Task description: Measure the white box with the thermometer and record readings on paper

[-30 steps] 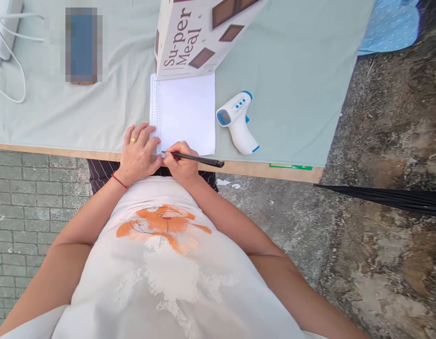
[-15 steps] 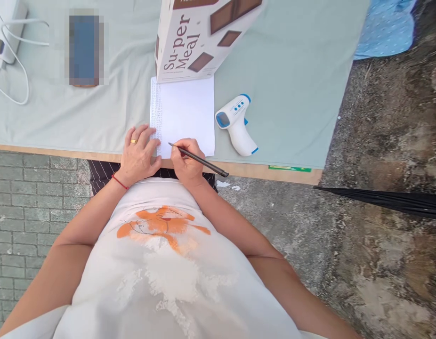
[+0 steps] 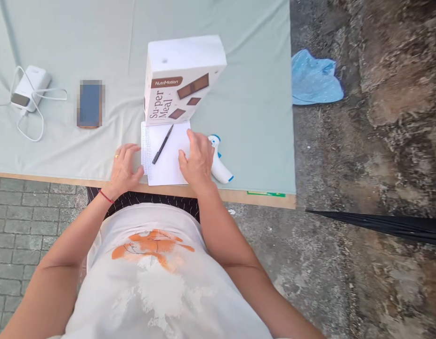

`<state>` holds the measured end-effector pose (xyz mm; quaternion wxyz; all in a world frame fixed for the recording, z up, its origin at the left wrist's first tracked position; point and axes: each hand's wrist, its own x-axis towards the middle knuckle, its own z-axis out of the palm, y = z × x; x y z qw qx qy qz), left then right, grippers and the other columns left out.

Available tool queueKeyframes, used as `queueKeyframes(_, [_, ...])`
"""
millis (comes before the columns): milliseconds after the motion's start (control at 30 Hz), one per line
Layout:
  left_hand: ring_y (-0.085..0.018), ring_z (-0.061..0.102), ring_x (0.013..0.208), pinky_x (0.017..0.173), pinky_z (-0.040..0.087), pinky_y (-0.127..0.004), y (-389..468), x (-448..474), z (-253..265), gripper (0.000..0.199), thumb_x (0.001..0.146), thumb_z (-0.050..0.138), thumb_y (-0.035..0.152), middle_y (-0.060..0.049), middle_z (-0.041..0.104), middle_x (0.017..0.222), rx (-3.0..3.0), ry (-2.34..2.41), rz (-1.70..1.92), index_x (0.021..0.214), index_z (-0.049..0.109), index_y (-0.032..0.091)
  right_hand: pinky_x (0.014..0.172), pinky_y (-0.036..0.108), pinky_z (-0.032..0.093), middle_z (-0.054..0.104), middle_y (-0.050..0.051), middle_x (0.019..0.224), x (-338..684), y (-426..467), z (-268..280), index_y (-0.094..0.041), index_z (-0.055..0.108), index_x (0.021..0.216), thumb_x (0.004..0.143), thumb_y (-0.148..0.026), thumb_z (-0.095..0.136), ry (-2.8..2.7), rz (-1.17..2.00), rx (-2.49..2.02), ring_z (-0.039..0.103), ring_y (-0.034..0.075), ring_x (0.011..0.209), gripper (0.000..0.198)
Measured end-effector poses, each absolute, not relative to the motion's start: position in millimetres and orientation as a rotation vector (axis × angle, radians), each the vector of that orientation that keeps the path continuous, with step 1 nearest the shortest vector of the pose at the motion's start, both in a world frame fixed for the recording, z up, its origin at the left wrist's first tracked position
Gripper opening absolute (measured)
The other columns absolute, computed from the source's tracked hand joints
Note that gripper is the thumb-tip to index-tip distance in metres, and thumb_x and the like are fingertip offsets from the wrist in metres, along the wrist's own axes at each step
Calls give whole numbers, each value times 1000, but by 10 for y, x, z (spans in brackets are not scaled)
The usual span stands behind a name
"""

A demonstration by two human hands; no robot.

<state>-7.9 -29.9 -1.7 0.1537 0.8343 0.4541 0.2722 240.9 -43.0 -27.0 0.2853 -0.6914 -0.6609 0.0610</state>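
Note:
A black pen [image 3: 163, 144] lies slantwise on the white sheet of paper [image 3: 168, 172], which has small writing down its left side. My left hand [image 3: 124, 167] rests at the paper's left edge, fingers apart and bent, holding nothing. Over the paper's right edge is my right hand [image 3: 197, 157], its fingers spread and empty. It partly covers a white and blue infrared thermometer [image 3: 221, 169] just to its right. Behind the pen, a white "Su-per Meal" box [image 3: 182, 96] stands upright at the paper's far edge.
On the left of the cloth-covered table [image 3: 260, 103] are a phone [image 3: 90, 104] with a blurred screen and a white power bank [image 3: 32, 87] with a looped cable. A blue cloth [image 3: 316, 77] shows past the right edge, and a folded black umbrella-like thing [image 3: 373, 223] lies lower right.
My right hand has let go of the pen, which now lies on the paper, and has moved right toward the thermometer. The left hand stays by the paper. The view has shifted.

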Motion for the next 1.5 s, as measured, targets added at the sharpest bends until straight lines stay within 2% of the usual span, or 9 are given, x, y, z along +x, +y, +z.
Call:
queueKeyframes(167, [-35,54,132,117,40,-56,464,100,-76,58,85,60,33,-17,61,140,2221,1366,732,138,43,19,102,61,44,54,20,134,2975,-808,-286,-22,53,139,88,-49,62,-1563,127,-2136,51,38,123,59])
queueKeyframes(333, [-44,40,147,121,32,-63,1079,331,-183,89,74,73,42,-17,53,154,2086,1359,718,152,36,19,98,51,49,65,19,117,3187,-886,-351,-17,61,128,81,-50,64,-1524,486,-2215,58,35,114,58])
queueKeyframes(433, [-42,46,144,120,33,-63,1160,363,-228,80,80,67,49,-16,59,148,2080,1330,741,150,42,19,92,46,51,70,14,110,3093,-791,-364,-18,67,117,77,-53,63,-1300,611,-2083,61,31,105,53])
queueKeyframes(567, [-39,53,136,116,39,-56,1106,355,-278,73,92,48,64,-20,62,144,2077,1360,814,146,48,13,77,33,50,69,3,86,2798,-536,-320,-18,68,99,74,-60,64,-1004,885,-1639,59,19,81,48])
queueKeyframes(667, [-37,57,130,113,43,-52,1087,359,-280,71,99,33,64,-19,66,137,2085,1371,846,144,51,12,67,28,45,62,-2,74,2545,-286,-261,-20,65,88,72,-60,66,-889,1020,-1373,54,14,70,43])
queueKeyframes(800, [-37,59,126,112,42,-52,1101,376,-280,72,103,23,61,-20,68,134,2144,1379,805,145,50,10,60,27,39,58,-3,70,2320,-24,-244,-21,61,83,68,-62,69,-842,1154,-1314,48,12,64,44])
queueKeyframes(1100, [-36,62,121,108,44,-52,1137,407,-337,70,104,21,63,-18,70,128,2169,1429,824,143,53,14,62,27,34,49,-6,70,2247,71,-362,-23,52,80,63,-78,68,-930,1136,-1385,39,10,64,60])
queueKeyframes(1300, [-37,60,123,108,43,-54,1146,400,-342,71,104,22,63,-19,69,130,2171,1425,822,143,52,13,61,27,34,48,-7,69,2213,75,-345,-23,53,79,59,-80,72,-875,1160,-1343,39,10,64,63])
queueKeyframes(1500, [-38,61,120,105,46,-52,1176,367,-281,71,98,38,66,-19,70,127,2133,1401,840,141,53,13,60,27,36,50,-6,69,2140,123,-250,-23,54,80,58,-76,77,-798,1242,-1281,42,11,63,61])
